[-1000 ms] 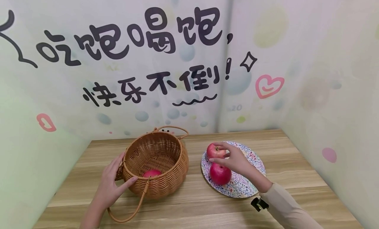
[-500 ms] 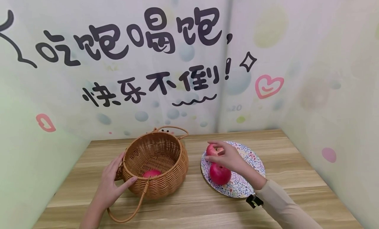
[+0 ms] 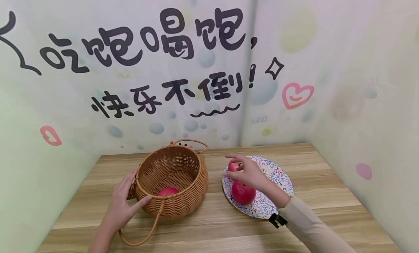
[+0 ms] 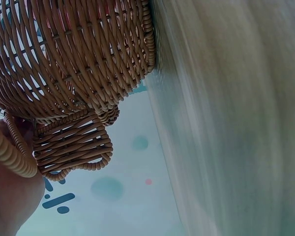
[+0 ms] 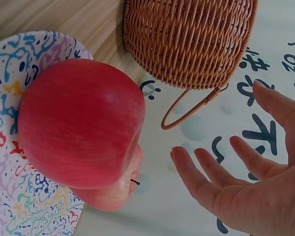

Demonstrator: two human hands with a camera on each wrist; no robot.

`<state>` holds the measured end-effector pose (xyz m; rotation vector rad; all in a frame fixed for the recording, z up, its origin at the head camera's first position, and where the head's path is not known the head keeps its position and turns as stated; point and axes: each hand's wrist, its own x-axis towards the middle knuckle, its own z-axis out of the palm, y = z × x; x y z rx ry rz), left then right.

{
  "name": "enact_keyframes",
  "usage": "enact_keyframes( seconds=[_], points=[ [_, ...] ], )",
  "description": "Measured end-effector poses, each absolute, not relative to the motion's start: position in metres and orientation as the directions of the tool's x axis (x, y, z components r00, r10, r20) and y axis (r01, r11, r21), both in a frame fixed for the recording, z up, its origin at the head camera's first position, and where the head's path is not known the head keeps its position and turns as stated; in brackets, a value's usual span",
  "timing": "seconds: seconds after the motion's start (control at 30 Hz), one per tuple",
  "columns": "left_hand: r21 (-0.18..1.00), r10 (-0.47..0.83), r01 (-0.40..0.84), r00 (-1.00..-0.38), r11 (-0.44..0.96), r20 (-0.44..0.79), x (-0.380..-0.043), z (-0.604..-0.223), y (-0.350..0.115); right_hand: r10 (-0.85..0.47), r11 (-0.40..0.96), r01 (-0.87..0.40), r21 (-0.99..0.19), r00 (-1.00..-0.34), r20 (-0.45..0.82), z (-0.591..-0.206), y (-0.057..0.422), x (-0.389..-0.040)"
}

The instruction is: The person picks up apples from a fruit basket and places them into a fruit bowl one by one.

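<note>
A round wicker basket (image 3: 191, 204) tilts its mouth forward, with a red apple (image 3: 168, 192) inside at the bottom. My left hand (image 3: 118, 211) rests on its left side, thumb stretched along the rim and fingers along the outside; the left wrist view hides the fingers behind the weave. On the patterned round plate (image 3: 278, 173) sit two red apples: a nearer, darker one (image 3: 243, 194) and a farther one (image 3: 233, 167) partly behind my right hand (image 3: 250, 174). That hand hovers over them, holding nothing; the right wrist view shows its fingers (image 5: 206, 172) loosely spread and apart from the apples.
A thin wicker handle (image 3: 140, 242) hangs down onto the wooden table (image 3: 209, 235) at the front, and a second handle (image 3: 193, 141) rises at the back. White printed walls (image 3: 209, 129) enclose the table behind and on both sides.
My right hand has drifted slightly left and its fingers have spread wider over the far apple. The left hand, basket and apples have stayed where they were.
</note>
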<state>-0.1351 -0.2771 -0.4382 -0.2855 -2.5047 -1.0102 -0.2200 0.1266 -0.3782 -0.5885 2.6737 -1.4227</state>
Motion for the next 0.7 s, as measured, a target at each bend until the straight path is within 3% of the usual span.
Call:
enact_keyframes(
  seconds=[0.7],
  points=[
    [0.615, 0.031, 0.329, -0.896, 0.716, 0.443, -0.134, -0.436, -0.276, -0.393, 0.444, -0.371, -0.815, -0.899, 0.195, -0.378, 0.113, -0.223]
  ],
)
